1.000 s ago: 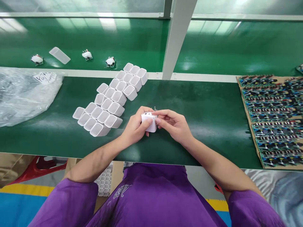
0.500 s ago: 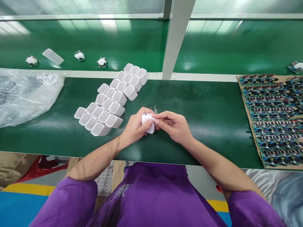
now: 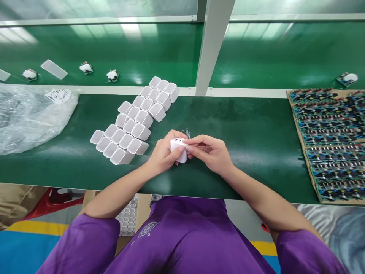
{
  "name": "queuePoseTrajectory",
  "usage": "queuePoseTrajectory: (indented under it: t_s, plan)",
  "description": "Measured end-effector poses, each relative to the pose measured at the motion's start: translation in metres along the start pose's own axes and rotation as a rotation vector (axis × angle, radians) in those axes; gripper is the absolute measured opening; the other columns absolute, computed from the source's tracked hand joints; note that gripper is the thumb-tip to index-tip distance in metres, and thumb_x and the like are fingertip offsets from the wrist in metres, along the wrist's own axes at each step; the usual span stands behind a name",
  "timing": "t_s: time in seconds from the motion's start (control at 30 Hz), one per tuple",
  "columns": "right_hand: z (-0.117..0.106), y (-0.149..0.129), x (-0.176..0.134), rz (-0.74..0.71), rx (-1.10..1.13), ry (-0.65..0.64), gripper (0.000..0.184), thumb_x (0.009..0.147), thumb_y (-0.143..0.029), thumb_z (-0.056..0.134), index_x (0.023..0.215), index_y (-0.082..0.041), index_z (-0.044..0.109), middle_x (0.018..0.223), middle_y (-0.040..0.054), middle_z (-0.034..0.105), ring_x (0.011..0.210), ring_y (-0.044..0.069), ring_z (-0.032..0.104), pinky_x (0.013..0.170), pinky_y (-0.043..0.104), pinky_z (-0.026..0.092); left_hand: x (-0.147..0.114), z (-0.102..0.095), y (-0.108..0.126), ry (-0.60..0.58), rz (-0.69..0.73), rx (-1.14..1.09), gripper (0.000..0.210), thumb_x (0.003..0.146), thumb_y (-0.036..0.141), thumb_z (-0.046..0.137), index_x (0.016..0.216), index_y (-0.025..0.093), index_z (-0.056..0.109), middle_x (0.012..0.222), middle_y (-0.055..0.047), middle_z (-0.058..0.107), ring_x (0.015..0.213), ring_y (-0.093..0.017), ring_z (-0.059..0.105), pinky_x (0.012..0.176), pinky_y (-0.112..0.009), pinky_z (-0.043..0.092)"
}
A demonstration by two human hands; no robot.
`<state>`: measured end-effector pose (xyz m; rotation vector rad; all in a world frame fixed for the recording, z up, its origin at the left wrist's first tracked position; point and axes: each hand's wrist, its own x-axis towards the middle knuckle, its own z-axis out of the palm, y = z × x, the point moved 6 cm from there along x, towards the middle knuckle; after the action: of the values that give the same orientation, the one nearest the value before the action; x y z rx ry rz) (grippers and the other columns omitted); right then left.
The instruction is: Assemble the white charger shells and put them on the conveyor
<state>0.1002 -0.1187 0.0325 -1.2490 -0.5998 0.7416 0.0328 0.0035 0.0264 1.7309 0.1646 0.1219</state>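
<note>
My left hand [image 3: 165,153] is closed around a white plastic charger housing [image 3: 182,156], thumb on its near side. Dark port openings show in the housing's upturned end. From the right, my right hand [image 3: 211,153] touches the edge of that end with thumb and forefinger pinched together. Whatever lies between those fingertips is too small or hidden to make out. Just behind the hands is a little heap of tiny grey pieces [image 3: 187,133] on the green bench. Left of my hands, white open-ended housings [image 3: 125,140] stand in slanting rows.
Circuit boards [image 3: 336,152] fill a cardboard sheet at the right. A clear plastic bag [image 3: 34,118] lies at the left. Behind the bench, a green conveyor [image 3: 159,57] carries small board assemblies [image 3: 113,75] and a pale plastic piece [image 3: 54,69]. A white post [image 3: 212,49] rises at centre.
The pieces on the rear conveyor have shifted left, and another pale piece shows at the far left. The housing has tilted slightly, showing its ports more clearly. Both hands stay almost in place.
</note>
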Motion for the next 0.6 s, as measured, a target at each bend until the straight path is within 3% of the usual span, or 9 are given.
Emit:
queuePoseTrajectory:
  t_s: [0.23, 0.47, 0.6]
  plan:
    - [-0.001, -0.004, -0.002, -0.04, -0.105, 0.02, 0.019, 0.083, -0.037, 0.076, 0.095, -0.023, 0.076, 0.088, 0.0002, 0.075, 0.068, 0.011, 0.07, 0.068, 0.024, 0.061, 0.001, 0.0, -0.005, -0.002, -0.037, 0.081, 0.044, 0.084, 0.061, 0.054, 0.096, 0.019, 0.054, 0.068, 0.002, 0.067, 0.04, -0.01, 0.055, 0.039, -0.021, 0.041]
    - [-0.001, -0.017, -0.009, -0.15, -0.318, 0.042, 0.014, 0.088, -0.026, 0.068, 0.098, -0.022, 0.077, 0.091, 0.0019, 0.076, 0.079, 0.014, 0.071, 0.065, 0.022, 0.061, 0.004, -0.003, 0.0, 0.099, -0.004, 0.248, 0.039, 0.079, 0.058, 0.052, 0.089, 0.02, 0.057, 0.072, 0.0, 0.068, 0.054, -0.013, 0.058, 0.053, -0.025, 0.046]
    - [0.0, -0.008, -0.001, -0.161, -0.351, 0.047, 0.017, 0.089, -0.026, 0.064, 0.1, -0.02, 0.076, 0.092, 0.0035, 0.076, 0.077, 0.013, 0.07, 0.063, 0.021, 0.059, 0.01, -0.006, -0.002, 0.125, -0.004, 0.31, 0.043, 0.077, 0.062, 0.052, 0.085, 0.02, 0.057, 0.073, -0.001, 0.069, 0.057, -0.014, 0.059, 0.055, -0.025, 0.048]
